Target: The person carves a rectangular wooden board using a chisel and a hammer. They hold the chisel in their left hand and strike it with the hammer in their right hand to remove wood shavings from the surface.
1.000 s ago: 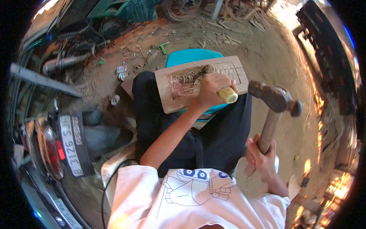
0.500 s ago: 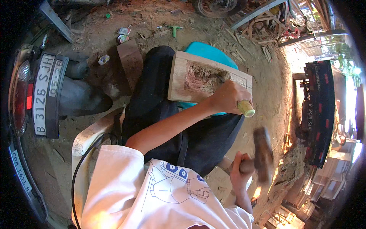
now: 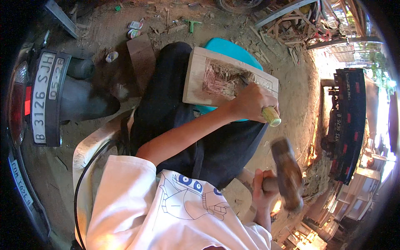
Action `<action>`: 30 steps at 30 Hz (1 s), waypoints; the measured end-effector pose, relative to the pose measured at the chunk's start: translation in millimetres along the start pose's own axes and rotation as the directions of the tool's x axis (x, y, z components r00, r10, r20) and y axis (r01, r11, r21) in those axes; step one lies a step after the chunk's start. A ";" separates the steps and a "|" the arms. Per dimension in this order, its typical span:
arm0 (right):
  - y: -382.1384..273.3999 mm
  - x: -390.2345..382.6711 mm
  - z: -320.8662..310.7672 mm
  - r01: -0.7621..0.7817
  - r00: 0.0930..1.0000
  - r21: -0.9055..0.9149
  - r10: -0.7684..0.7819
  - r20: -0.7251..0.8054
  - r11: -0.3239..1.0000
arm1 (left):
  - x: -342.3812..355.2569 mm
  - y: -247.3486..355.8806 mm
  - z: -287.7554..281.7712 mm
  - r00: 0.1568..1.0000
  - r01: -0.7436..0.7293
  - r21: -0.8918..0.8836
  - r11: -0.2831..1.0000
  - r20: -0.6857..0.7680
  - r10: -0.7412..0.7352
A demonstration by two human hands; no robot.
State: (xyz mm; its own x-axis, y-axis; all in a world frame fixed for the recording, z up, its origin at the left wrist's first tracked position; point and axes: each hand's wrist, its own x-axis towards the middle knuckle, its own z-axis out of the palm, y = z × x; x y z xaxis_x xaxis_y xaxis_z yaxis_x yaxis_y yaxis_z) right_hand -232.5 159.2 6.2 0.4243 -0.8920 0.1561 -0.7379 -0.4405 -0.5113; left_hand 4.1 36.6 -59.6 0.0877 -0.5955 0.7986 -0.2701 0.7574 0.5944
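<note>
A thick pale wooden block (image 3: 194, 83) lies over a turquoise plastic stool (image 3: 233, 50), beside my dark-trousered legs. A rough, splintered recess (image 3: 223, 81) is cut into its upper face. My left hand (image 3: 255, 102) is wrapped round a chisel (image 3: 271, 116); its yellow-green handle end sticks out below the fist, while the dark blade points into the recess's right part. Lower right, my right hand (image 3: 262, 188) grips the short handle of a wooden mallet (image 3: 287, 175). The mallet's brown head is slightly blurred and stands apart from the chisel.
To the left stands a motorcycle's rear end (image 3: 66, 100) with a plate. A brown board (image 3: 141, 58), crushed cans (image 3: 134, 30) and a green T-shaped tool (image 3: 191, 26) lie on the dirt floor. Scrap wood (image 3: 291, 29) is heaped at the far right; a truck's rear (image 3: 349, 125) stands right.
The mallet's head has tilted and moved slightly, staying away from the chisel. My left hand keeps the chisel at the recess. The whole view has shifted a little.
</note>
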 end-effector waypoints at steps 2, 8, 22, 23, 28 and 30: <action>-1.5 -1.8 0.4 -0.018 1.000 0.087 0.018 -0.002 0.996 | -0.9 0.6 -0.1 1.000 -0.002 -0.016 1.000 -0.002 0.002; -41.9 16.2 -15.7 -0.570 0.779 0.538 0.617 0.114 0.621 | 0.5 1.2 -0.7 0.999 0.032 0.031 0.999 -0.011 -0.032; 0.0 14.9 -3.4 -0.080 0.984 -0.026 0.075 -0.159 0.996 | 2.3 3.5 -4.0 0.999 0.032 0.044 0.999 -0.017 -0.031; 1.2 13.3 3.2 -0.073 0.978 0.008 0.073 -0.197 0.997 | 3.1 3.4 -4.0 0.999 0.035 0.064 0.997 -0.004 -0.035; 31.3 14.2 7.0 -0.157 0.971 0.057 0.164 -0.172 0.986 | -0.7 -1.6 1.0 0.999 0.013 0.021 1.000 0.038 -0.013; 27.0 12.4 9.9 -0.143 0.966 0.105 0.162 -0.199 0.984 | -0.1 0.1 -1.1 1.000 0.029 0.060 0.998 0.009 -0.029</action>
State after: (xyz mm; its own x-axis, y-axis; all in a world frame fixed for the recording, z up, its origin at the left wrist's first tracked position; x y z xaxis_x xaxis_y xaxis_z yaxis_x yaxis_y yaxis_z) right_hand -242.0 137.3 -14.0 0.1859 -0.9536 0.2367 -0.7316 -0.2952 -0.6145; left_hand 5.1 37.0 -59.5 0.0874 -0.6195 0.7801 -0.3240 0.7228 0.6103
